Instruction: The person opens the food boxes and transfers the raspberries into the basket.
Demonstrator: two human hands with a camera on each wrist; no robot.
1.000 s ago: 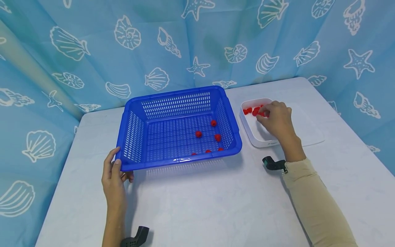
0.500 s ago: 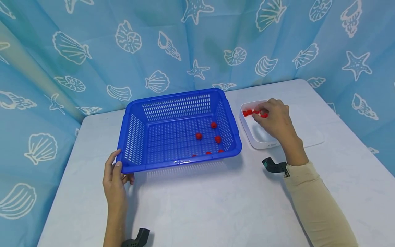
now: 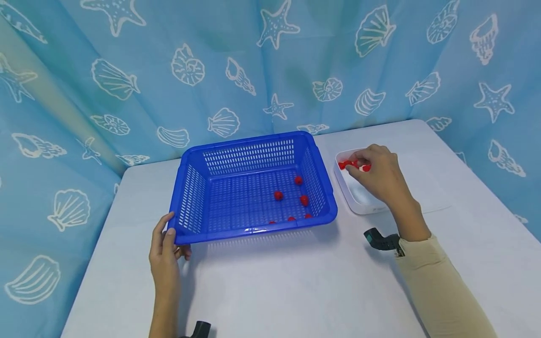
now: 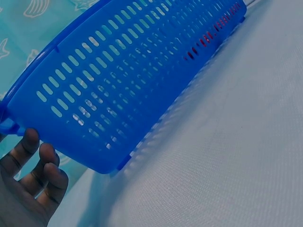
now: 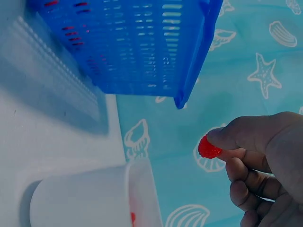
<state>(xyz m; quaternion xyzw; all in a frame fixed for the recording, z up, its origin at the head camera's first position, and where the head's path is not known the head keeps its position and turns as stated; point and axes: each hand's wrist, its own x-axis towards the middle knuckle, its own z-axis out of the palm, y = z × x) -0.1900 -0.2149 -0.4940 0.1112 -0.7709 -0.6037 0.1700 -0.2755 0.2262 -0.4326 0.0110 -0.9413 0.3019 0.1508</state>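
A blue plastic basket (image 3: pixel 253 230) with slotted walls stands on the table, several red raspberries (image 3: pixel 278 195) scattered over its right part. My left hand (image 3: pixel 166 263) holds its front left corner, thumb over the rim and fingertips (image 4: pixel 57 175) below it. At the right, my right hand (image 3: pixel 380 176) is over a white container (image 3: pixel 367 207) that holds more raspberries (image 3: pixel 342 165). Between its thumb and index finger it pinches one bumpy raspberry (image 5: pixel 209 147), seen clearly in the right wrist view above the container's rim. The hand hides part of the container's far end.
A nearly clear flat lid or sheet (image 3: pixel 427 188) lies right of the container. Behind the white-covered table (image 3: pixel 270 286) hangs a blue curtain (image 3: pixel 236 42) with shell prints. The basket's right end stands close to the container.
The head view has tilted up, so everything sits lower in it. My right fingers have shifted slightly left over the raspberries in the container. Left hand and basket keep their places.
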